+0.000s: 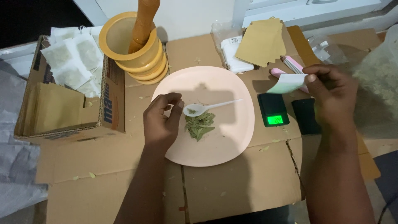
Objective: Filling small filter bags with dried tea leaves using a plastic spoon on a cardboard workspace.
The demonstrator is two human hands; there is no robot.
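Observation:
A pale pink plate (232, 141) lies on flattened cardboard in front of me, with a small heap of dried green leaves (199, 125) near its middle. A white plastic spoon (207, 108) rests on the plate, a few leaf bits in its bowl. My left hand (161, 122) hovers over the plate's left edge, fingers curled and apart, close to the spoon's bowl but holding nothing. My right hand (331, 93) is raised at the right and pinches a small white paper sachet (288, 83) above a small black scale (272, 109) with a lit green display.
A yellow mortar (132, 49) with a wooden pestle (144, 23) stands at the back left. A cardboard box (70, 99) of white sachets and brown envelopes sits left. More brown envelopes (262, 41), a pink sealer (292, 66) and a bag of leaves (379, 79) lie right.

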